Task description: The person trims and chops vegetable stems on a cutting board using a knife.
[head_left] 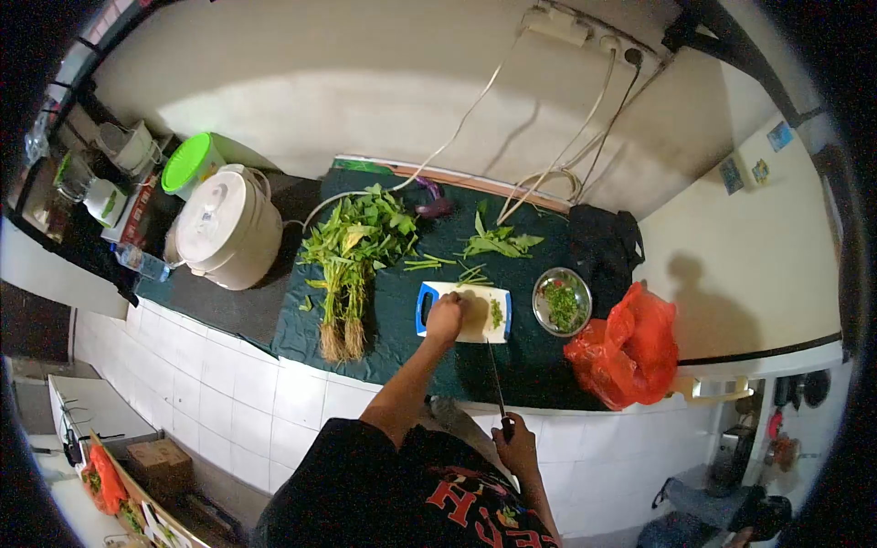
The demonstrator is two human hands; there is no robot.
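Gripped by its black handle in the right hand (517, 445): a long, slim, dark-looking knife (497, 385), at the near edge of the worktop (534, 376). Pointing forward to the blue-ended white cutting board (508, 315), with its long axis almost straight ahead, slanting slightly left. Over the board, beside chopped greens (496, 313), with fingers curled: the left hand (447, 317). Impossible to tell whether holding anything there.

We hold the knife (499, 388) in our right hand (517, 447), its tip near the front edge of the cutting board (475, 323). Our left hand (446, 317) is over the board's left half; its fingertips are unclear. Chopped greens (496, 313) lie near the board's right edge. The red bag (628, 347) occupies the table's (411, 367) front right corner.
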